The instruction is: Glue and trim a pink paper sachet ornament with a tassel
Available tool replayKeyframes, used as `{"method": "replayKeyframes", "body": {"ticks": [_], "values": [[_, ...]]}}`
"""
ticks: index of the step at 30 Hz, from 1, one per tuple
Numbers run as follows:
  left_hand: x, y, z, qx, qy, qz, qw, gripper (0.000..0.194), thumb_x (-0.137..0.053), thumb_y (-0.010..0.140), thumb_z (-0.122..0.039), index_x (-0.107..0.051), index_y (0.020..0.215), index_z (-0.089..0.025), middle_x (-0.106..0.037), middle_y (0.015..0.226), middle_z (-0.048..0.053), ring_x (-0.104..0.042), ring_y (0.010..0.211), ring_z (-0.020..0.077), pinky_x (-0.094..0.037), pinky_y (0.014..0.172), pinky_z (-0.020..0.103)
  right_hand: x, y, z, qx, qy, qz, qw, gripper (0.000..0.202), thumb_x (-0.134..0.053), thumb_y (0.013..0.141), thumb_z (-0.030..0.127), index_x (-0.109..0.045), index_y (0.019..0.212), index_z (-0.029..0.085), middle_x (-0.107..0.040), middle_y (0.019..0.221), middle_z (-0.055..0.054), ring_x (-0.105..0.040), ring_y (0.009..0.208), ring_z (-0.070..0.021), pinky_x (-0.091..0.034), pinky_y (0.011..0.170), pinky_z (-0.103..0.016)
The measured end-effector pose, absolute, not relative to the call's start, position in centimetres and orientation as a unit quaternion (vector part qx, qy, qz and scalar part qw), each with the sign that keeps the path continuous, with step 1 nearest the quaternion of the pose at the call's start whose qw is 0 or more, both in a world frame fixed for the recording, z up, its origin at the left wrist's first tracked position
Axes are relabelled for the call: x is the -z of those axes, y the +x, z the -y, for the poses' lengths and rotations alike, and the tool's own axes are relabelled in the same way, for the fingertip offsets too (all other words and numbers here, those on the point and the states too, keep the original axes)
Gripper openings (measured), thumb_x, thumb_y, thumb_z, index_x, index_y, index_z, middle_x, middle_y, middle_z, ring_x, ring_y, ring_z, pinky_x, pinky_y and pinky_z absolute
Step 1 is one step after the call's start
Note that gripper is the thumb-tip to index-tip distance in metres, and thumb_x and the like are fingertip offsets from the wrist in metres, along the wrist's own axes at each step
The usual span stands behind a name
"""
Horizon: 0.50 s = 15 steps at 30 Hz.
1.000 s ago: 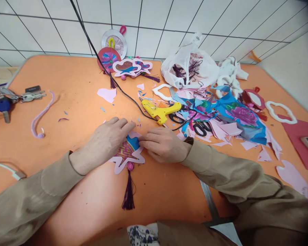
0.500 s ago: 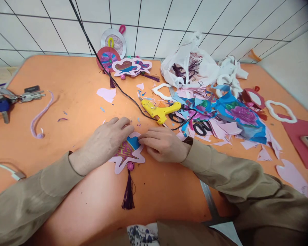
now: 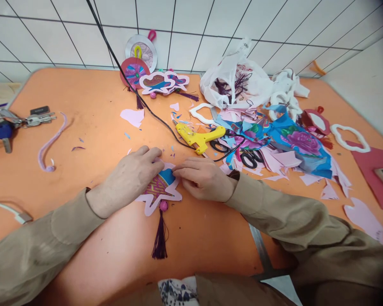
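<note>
A pink-edged paper ornament (image 3: 159, 190) with a blue and purple patterned middle lies on the orange table, partly covered by my left hand (image 3: 132, 176). From its lower edge hangs a pink bead (image 3: 163, 206) with a dark purple tassel (image 3: 160, 240). The curled fingers of my left hand hold the ornament's upper left side. On the other side, my right hand (image 3: 204, 178) pinches the upper right edge near the blue part. A yellow glue gun (image 3: 199, 137) rests just beyond my right hand.
Pink and blue scraps (image 3: 301, 140) and black-handled scissors (image 3: 252, 159) lie to the right. Behind them stands a white plastic bag (image 3: 236, 83). Finished-looking ornaments (image 3: 156, 83) sit by the tiled wall. Keys (image 3: 35, 120) and a pink twisted strip (image 3: 52, 142) are left. A black cord crosses the back.
The ornament has turned or shifted very slightly to the right, with its bead. Both hands keep nearly the same hold.
</note>
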<state>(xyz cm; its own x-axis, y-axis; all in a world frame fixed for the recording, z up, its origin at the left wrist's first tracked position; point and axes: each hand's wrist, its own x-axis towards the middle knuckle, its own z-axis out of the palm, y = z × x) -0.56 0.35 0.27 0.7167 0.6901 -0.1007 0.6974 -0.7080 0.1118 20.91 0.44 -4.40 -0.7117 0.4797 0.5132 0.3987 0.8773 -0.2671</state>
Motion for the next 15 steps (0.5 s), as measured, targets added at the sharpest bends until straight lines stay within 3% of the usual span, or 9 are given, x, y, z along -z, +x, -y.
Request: {"method": "replayKeyframes", "body": {"ticks": [10,15], "values": [[0.14,-0.77,-0.26,0.003,0.929,-0.362,0.069,0.021,-0.048,0.093,-0.015,-0.067,0.101,-0.014,-0.06,0.111,0.013,-0.053,0.094,0.0273,-0.05,0.079,0.04,4.42,20.97,-0.38,-0.093,-0.253,0.914,0.302,0.022,-0.046,0.081,0.005,-0.065,0.084,0.015,-0.074,0.086,-0.007,-0.068,0.076,-0.0169,-0.055,0.066,-0.029],[0.16,-0.73,-0.38,0.0,0.93,-0.362,0.066,0.023,-0.047,0.094,-0.018,-0.067,0.106,-0.015,-0.061,0.11,0.012,-0.054,0.094,0.0275,-0.051,0.079,0.041,4.49,20.93,-0.52,-0.084,-0.249,0.915,0.306,0.023,-0.047,0.079,0.006,-0.065,0.089,0.016,-0.074,0.102,-0.007,-0.068,0.082,-0.0165,-0.055,0.069,-0.028]]}}
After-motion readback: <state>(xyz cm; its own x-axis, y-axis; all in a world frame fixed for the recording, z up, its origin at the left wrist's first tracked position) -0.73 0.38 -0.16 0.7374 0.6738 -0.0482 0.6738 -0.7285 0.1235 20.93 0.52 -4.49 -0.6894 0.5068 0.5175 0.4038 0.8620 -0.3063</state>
